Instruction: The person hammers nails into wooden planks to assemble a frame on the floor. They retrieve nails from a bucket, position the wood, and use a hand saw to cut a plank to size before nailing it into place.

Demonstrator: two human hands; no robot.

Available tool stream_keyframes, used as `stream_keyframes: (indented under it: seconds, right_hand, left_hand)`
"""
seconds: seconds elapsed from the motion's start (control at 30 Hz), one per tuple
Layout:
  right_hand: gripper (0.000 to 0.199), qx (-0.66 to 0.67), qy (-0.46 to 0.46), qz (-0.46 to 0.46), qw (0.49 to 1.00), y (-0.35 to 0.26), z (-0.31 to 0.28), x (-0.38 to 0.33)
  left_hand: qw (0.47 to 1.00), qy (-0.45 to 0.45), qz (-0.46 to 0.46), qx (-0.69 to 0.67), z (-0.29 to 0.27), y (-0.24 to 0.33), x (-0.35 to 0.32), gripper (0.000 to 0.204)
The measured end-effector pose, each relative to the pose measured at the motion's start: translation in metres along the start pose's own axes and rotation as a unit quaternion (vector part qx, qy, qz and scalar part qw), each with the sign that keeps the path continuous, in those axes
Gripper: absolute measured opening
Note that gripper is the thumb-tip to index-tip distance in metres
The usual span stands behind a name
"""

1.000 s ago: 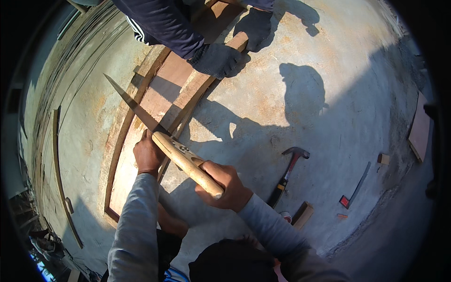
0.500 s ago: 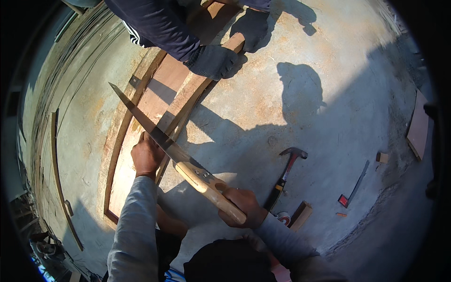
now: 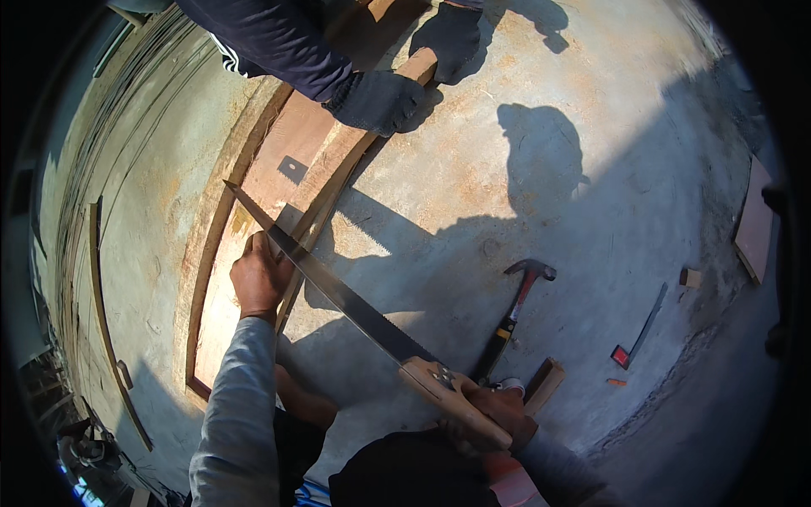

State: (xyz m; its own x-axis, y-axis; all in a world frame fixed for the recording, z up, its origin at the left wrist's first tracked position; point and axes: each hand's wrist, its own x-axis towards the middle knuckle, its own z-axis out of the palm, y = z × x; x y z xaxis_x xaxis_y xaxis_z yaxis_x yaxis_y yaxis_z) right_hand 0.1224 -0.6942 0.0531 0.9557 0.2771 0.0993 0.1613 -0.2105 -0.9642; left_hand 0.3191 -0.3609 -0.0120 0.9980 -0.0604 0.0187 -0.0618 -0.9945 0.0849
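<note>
My right hand (image 3: 498, 407) is wrapped round the wooden handle of a handsaw (image 3: 342, 296). The saw's long dark blade slants up to the left, lying across a pale wooden rail (image 3: 334, 165) of a long wooden frame, with its tip over the panel inside. Just left of the blade, my left hand (image 3: 258, 279) is closed on the same rail; its fingertips are partly hidden. A co-worker's two black-gloved hands (image 3: 376, 101) grip the rail's far end. The frame's other rail (image 3: 211, 220) runs along the left.
A claw hammer (image 3: 511, 317) lies on the concrete floor (image 3: 591, 253) to the right, beside a wood block (image 3: 545, 384). Farther right are a red-ended tool with a narrow grey strip (image 3: 621, 357) and a small block (image 3: 690, 277). Thin rods and a narrow strip (image 3: 106, 313) lie at left.
My right hand has drawn the handsaw back toward me, down and to the right, so less blade extends past the rail. My left hand stays on the rail.
</note>
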Motion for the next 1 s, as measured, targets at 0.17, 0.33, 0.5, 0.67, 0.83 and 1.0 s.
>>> stream_keyframes:
  seconds: [0.17,0.33,0.5,0.67,0.83,1.0]
  right_hand:
    - [0.027,0.056,0.02,-0.005,0.998,0.01,0.037,0.095]
    - [0.028,0.046,0.027,0.001,0.999,0.01,0.033,0.056]
    - [0.024,0.038,-0.018,-0.002,0.999,0.012,0.011,0.009]
    - [0.024,0.076,0.044,-0.028,0.996,0.029,0.063,0.093]
    - [0.021,0.027,-0.025,-0.002,0.999,0.015,0.005,0.0]
    - [0.026,0.033,0.023,-0.045,0.998,0.024,0.042,0.08]
  left_hand:
    - [1.0,0.0,-0.005,-0.01,-0.001,-0.002,-0.002,0.038]
    - [1.0,-0.021,-0.009,-0.013,-0.002,-0.003,-0.001,0.043]
    - [1.0,0.01,-0.018,0.013,0.005,-0.001,-0.004,0.044]
    - [0.999,-0.015,0.028,-0.014,-0.005,-0.006,0.0,0.039]
    - [1.0,-0.005,-0.007,-0.005,0.001,0.002,-0.002,0.043]
    - [1.0,-0.011,-0.009,0.008,-0.002,0.0,-0.002,0.046]
